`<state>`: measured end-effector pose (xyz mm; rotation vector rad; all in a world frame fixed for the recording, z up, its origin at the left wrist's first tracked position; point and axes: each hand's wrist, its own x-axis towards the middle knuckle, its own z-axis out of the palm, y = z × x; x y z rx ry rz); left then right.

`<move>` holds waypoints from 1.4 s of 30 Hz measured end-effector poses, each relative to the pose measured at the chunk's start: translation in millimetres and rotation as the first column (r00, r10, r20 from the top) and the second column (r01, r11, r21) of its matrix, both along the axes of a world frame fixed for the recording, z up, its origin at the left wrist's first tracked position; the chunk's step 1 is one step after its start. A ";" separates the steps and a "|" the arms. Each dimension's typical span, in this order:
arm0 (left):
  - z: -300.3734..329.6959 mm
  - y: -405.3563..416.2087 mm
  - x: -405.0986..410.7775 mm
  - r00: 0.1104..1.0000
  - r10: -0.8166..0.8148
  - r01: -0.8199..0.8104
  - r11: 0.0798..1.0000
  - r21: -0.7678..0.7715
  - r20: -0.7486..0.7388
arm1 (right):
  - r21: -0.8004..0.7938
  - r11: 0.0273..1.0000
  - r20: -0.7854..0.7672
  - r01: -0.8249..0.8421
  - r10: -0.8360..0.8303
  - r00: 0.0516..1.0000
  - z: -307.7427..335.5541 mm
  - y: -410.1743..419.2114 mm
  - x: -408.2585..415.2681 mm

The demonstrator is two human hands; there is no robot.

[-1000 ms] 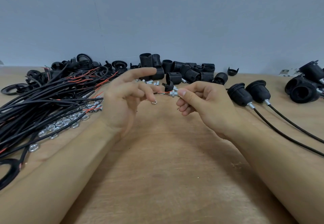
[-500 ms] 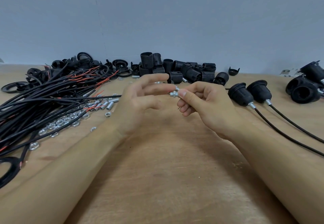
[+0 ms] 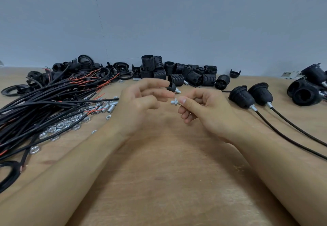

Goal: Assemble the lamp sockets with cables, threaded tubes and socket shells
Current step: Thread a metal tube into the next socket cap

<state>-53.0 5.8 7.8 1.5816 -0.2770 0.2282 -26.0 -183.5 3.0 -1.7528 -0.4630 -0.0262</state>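
My right hand [image 3: 203, 109] pinches a short silver threaded tube [image 3: 174, 101] between thumb and forefinger; a nut sits on the tube. My left hand [image 3: 139, 103] hovers just left of it with relaxed fingers whose tips reach almost to the tube's end, and I see nothing in it. Behind the fingertips a small black socket cap [image 3: 171, 87] with a tube in it lies on the wooden table [image 3: 168, 172]. Black cables [image 3: 53, 101] with red wire ends lie in a bundle at the left. Loose black socket shells [image 3: 191, 75] are heaped at the back.
Silver nuts [image 3: 65, 124] and spare tubes [image 3: 108, 108] are scattered beside the cables. Two assembled sockets [image 3: 241, 97] with cables lie right of my right hand. More black sockets [image 3: 307, 89] are piled far right, black rings [image 3: 12, 91] far left.
My left hand brought a nut from the left up to the tube and has since drawn its fingers slightly back. The nut now sits on the tube. My right hand has stayed put.
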 end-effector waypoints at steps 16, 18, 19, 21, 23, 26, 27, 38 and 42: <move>-14.8 -8.0 4.4 0.996 0.091 -0.094 0.968 0.234 0.020 | -0.018 0.997 -0.068 -0.072 0.070 0.995 -1.9 -0.2 0.4; -15.4 -6.3 4.8 0.994 0.100 -0.105 0.965 0.238 0.035 | -0.023 0.996 -0.072 -0.082 0.080 0.994 -2.0 0.0 0.2; -15.6 -5.8 4.7 0.994 0.102 -0.109 0.964 0.240 0.045 | -0.026 0.995 -0.077 -0.091 0.089 0.993 -1.8 -0.1 0.1; -14.9 -5.7 4.5 0.994 0.094 -0.106 0.965 0.238 0.063 | -0.036 0.993 -0.076 -0.110 0.107 0.991 -0.6 -0.8 -0.4; -13.6 -5.3 4.2 0.994 0.079 -0.095 0.969 0.229 0.077 | -0.040 0.991 -0.069 -0.127 0.124 0.990 1.4 -1.4 -1.7; -12.0 -3.8 4.1 0.996 0.058 -0.073 0.972 0.223 0.072 | -0.054 0.988 -0.092 -0.148 0.142 0.986 2.5 -0.1 -4.0; -11.9 -3.4 4.0 0.996 0.053 -0.067 0.971 0.230 0.065 | -0.061 0.987 -0.104 -0.146 0.139 0.985 2.6 0.4 -4.6; -9.1 -2.3 -0.4 0.985 0.115 -0.156 0.913 0.376 0.130 | -0.060 0.992 -0.142 -0.114 0.104 0.984 0.5 1.6 -5.7; -4.1 1.1 -3.9 0.961 0.139 -0.239 0.851 0.467 0.239 | -0.060 0.995 -0.146 -0.075 0.065 0.987 -0.4 1.5 -4.2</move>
